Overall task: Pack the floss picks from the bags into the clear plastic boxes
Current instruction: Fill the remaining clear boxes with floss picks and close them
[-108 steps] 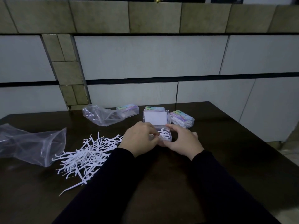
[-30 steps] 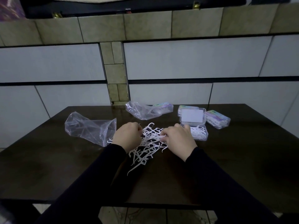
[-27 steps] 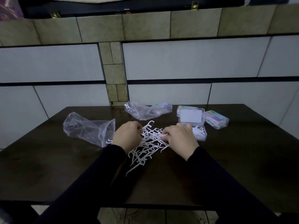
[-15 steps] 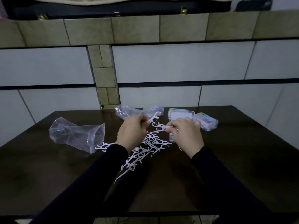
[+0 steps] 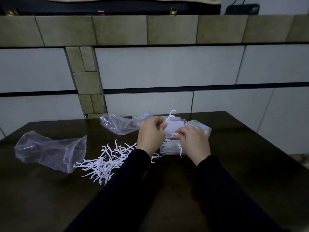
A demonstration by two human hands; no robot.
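Observation:
A loose pile of white floss picks (image 5: 107, 162) lies on the dark table, left of my arms. An open clear plastic box (image 5: 172, 149) with picks in it sits under my hands, its lid (image 5: 175, 126) standing up behind. My left hand (image 5: 151, 136) pinches a few floss picks (image 5: 170, 117) that stick up above the box. Over the box's right side, my right hand (image 5: 194, 141) grips more picks, one of which hangs past the box's front edge.
An empty clear bag (image 5: 50, 152) lies at the left. A second clear bag (image 5: 119, 125) lies behind the pile. Closed boxes with coloured labels (image 5: 200, 125) (image 5: 143, 116) stand at the back. A tiled wall rises behind the table (image 5: 50, 198).
Both hands left the pile holding floss picks, rose and moved right, and are now over the open box. The view shifted, so the pile now lies further left.

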